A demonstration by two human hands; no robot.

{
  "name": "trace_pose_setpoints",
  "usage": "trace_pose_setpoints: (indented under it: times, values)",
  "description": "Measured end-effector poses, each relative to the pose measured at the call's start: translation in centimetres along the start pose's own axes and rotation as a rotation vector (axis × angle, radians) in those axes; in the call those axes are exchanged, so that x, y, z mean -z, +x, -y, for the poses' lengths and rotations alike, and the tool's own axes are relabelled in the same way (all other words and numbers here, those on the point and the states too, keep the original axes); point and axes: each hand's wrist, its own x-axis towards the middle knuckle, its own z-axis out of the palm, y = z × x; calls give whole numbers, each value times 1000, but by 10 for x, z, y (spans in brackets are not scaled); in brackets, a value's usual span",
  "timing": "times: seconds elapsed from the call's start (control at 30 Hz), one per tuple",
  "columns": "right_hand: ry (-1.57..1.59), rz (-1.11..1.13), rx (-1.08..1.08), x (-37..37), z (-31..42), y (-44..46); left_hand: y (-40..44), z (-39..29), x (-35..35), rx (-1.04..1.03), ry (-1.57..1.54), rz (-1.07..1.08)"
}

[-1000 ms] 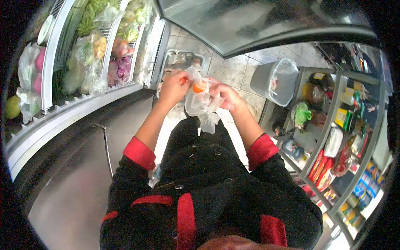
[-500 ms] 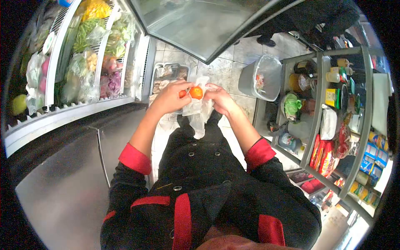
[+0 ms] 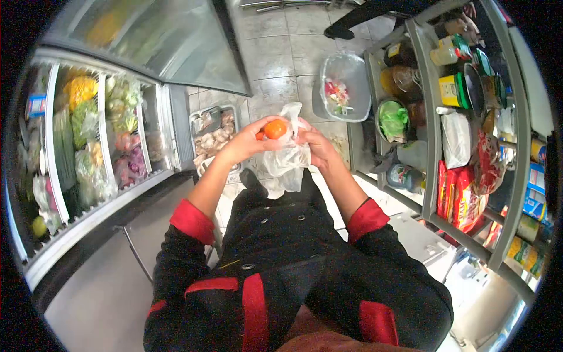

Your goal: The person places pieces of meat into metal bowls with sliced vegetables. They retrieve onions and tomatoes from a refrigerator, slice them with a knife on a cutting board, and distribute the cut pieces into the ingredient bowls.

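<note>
My left hand (image 3: 247, 144) is closed around an orange-red tomato (image 3: 275, 128), with a smaller red piece, perhaps a second tomato, showing by its fingers. Against the tomato hangs a crumpled, translucent plastic bag (image 3: 287, 161). My right hand (image 3: 316, 146) grips the bag's right side, its fingers bunched in the plastic. Both hands are in front of my body at about waist height, above the tiled floor. Part of the bag droops below them toward my dark trousers.
On the left a fridge with bagged vegetables (image 3: 88, 167) stands with its glass door (image 3: 205, 53) swung out. A tray of pale food pieces (image 3: 214, 141) is beyond my left hand. A grey bin (image 3: 359, 88) sits ahead. Shelves (image 3: 431, 123) line the right; another person's shoe (image 3: 339, 32) shows behind.
The view has turned, so the fridge and its door sit farther left and the bin nearer the middle. The tomato now rests in my left hand, and my right hand holds the bag beside it.
</note>
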Motion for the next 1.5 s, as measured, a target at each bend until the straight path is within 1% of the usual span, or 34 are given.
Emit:
trace_pose_setpoints:
  times: [0.03,0.07,0.13,0.2,0.27,0.3,0.33,0.37,0.4,0.43,0.5,0.53,0.6,0.63,0.67,0.73,0.77,0.8,0.83,0.87,0.9,0.93,1.0,1.03,1.1,1.13,1.2,1.23,1.27,1.3,1.33,1.4,1.43,1.5]
  values:
    - [-21,-5,-13,26,8,-3,17,12,-6,9,-130,-73]
    - [-41,-10,-28,33,23,-8,35,17,-16,24,-121,-58]
    - [-24,-66,-43,47,49,-29,71,27,-35,19,-651,-264]
    - [-12,-118,-63,66,76,-43,113,30,-45,4,-629,-257]
    - [-34,-127,39,105,99,-55,152,36,-43,0,-741,-294]
    - [-23,-138,48,120,114,-62,166,26,-43,50,-718,-252]
    - [0,-227,114,135,130,-69,185,20,-47,-43,-717,-207]
    - [20,-315,181,149,145,-74,198,11,-54,-7,-663,-145]
    - [24,-323,189,162,158,-77,210,4,-60,24,-609,-83]
    - [17,-370,204,172,170,-79,220,4,-69,29,-610,-76]
    - [-24,-422,249,159,189,-83,233,-4,-87,200,-148,108]
    - [-27,-413,247,158,193,-79,238,-6,-99,195,-144,100]
    - [13,-353,114,160,198,-67,244,-26,-141,364,87,112]
    - [32,-322,48,161,199,-61,248,-27,-152,359,95,100]
    - [31,-309,48,160,201,-55,253,-23,-161,331,90,71]
    - [-114,-515,212,156,204,-47,252,-22,-167,301,93,37]
    - [-277,-519,323,172,199,-36,253,-24,-168,284,91,55]
    - [-280,-505,326,177,203,-33,252,-29,-169,268,86,72]
    - [-623,-625,250,185,206,-33,251,-35,-171,311,100,101]
    - [-969,-738,169,181,213,-34,252,-35,-172,306,106,94]
    - [-1065,-728,137,176,215,-35,253,-32,-174,127,331,81]
    - [-1064,-723,142,171,214,-34,255,-29,-176,-54,554,70]
    - [-219,-613,204,155,211,-32,257,-23,-177,-68,503,41]
    - [-215,-613,204,151,213,-37,257,-19,-177,-81,547,24]
    - [-475,-242,149,146,221,-49,259,-18,-177,-91,588,13]
    - [-472,-248,149,143,225,-54,261,-17,-177,-124,630,41]
    - [-260,-287,172,139,233,-62,263,-17,-175,-156,667,68]
    - [-260,-288,169,148,237,-61,266,-17,-171,-78,661,33]
    - [23,-189,147,161,241,-60,267,-17,-168,1,655,-2]
    - [306,-89,123,168,246,-60,268,-28,-170,5,653,-2]
    - [309,-91,121,175,249,-61,269,-39,-170,27,721,27]
    - [325,76,28,179,254,-62,272,-43,-168,54,786,58]
    - [328,74,27,186,249,-59,275,-37,-163,42,833,65]
    - [15,-247,40,200,236,-49,284,-31,-154,31,880,80]
